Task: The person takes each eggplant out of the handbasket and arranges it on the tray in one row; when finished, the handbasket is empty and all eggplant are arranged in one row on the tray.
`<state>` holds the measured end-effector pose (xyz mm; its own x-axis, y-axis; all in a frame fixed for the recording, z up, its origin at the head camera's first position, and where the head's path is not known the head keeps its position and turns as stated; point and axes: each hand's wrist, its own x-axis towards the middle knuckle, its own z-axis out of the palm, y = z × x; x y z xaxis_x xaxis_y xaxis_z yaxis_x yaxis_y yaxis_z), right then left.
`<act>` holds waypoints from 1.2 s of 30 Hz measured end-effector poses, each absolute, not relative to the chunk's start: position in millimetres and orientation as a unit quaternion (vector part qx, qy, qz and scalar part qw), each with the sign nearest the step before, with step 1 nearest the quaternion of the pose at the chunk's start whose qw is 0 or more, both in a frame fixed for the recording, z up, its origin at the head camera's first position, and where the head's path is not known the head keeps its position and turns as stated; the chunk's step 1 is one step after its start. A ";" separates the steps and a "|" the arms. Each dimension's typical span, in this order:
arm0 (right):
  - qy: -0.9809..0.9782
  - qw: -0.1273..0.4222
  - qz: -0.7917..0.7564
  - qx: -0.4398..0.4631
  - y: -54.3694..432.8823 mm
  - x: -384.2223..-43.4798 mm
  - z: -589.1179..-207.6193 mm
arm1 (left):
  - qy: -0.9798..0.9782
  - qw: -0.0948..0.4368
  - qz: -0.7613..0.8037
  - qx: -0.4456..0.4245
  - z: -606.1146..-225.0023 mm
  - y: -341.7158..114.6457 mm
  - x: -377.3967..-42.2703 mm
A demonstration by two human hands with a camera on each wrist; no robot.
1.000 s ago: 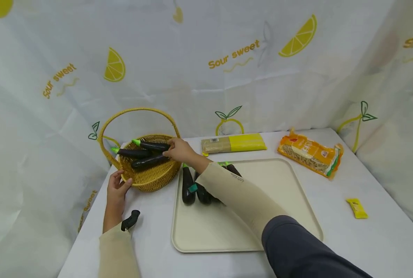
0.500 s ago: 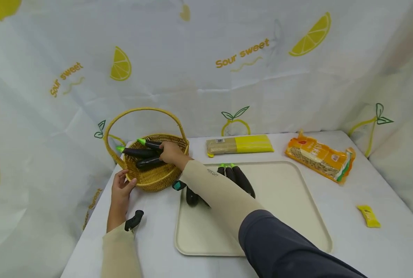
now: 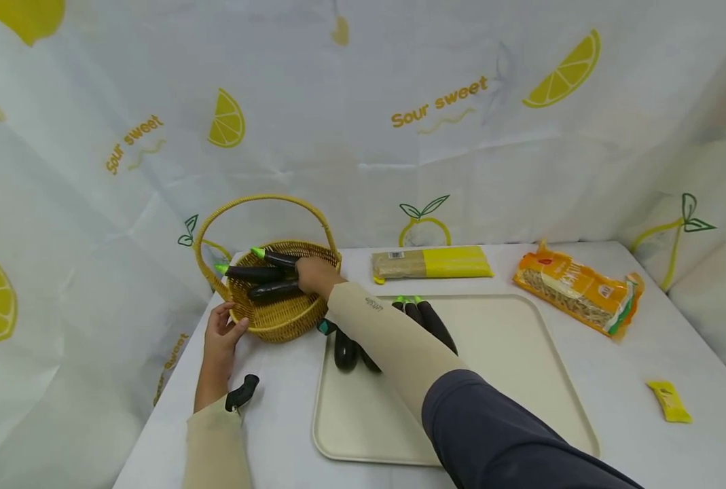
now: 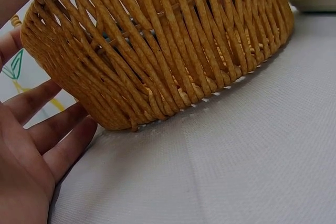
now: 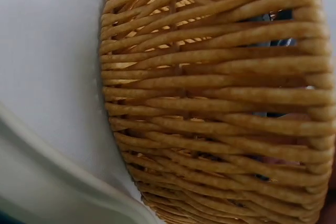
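Near the back left stands a yellow wicker basket (image 3: 283, 331) with a tall hoop handle, three dark eggplants (image 3: 252, 274) with green stem ends lying in it. My left hand (image 3: 219, 339) holds the basket's near left rim, thumb in front. In the left wrist view, several spread fingers (image 4: 58, 129) reach along the woven side. Over the basket's right rim reaches my right hand (image 3: 318, 277), its fingers curled down at the thick end of the back eggplant (image 3: 280, 259). Its fingertips are hidden; in the right wrist view the basket wall (image 5: 210, 87) covers most of them.
Right of the basket lies a beige tray (image 3: 497, 380) with several more eggplants (image 3: 437, 327), partly under my right forearm. Behind it is a yellow-and-tan packet (image 3: 432, 263). An orange bag (image 3: 576, 288) and a small yellow packet (image 3: 669, 401) lie farther right.
My right hand has moved in over the basket's right rim and lower, its forearm shifting left over the tray. My left hand keeps its hold on the rim. The head view has turned slightly left.
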<state>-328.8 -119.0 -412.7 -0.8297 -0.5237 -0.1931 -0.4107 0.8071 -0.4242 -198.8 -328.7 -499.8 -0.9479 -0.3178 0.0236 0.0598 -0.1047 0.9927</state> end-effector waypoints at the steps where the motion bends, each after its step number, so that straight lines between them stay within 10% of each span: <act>1: 0.938 0.153 -0.183 -0.251 -118.6 -327.9 -412.5 | -0.659 0.127 -0.735 0.098 -499.7 -328.5 -198.4; 18: 0.920 0.179 -0.176 -0.300 -115.2 -331.2 -421.9 | -0.674 0.118 -0.723 0.097 -498.8 -325.4 -196.3; 36: 0.721 0.214 -0.633 -0.183 -106.0 -336.2 -413.5 | -0.664 0.120 -0.730 0.104 -496.5 -327.0 -196.0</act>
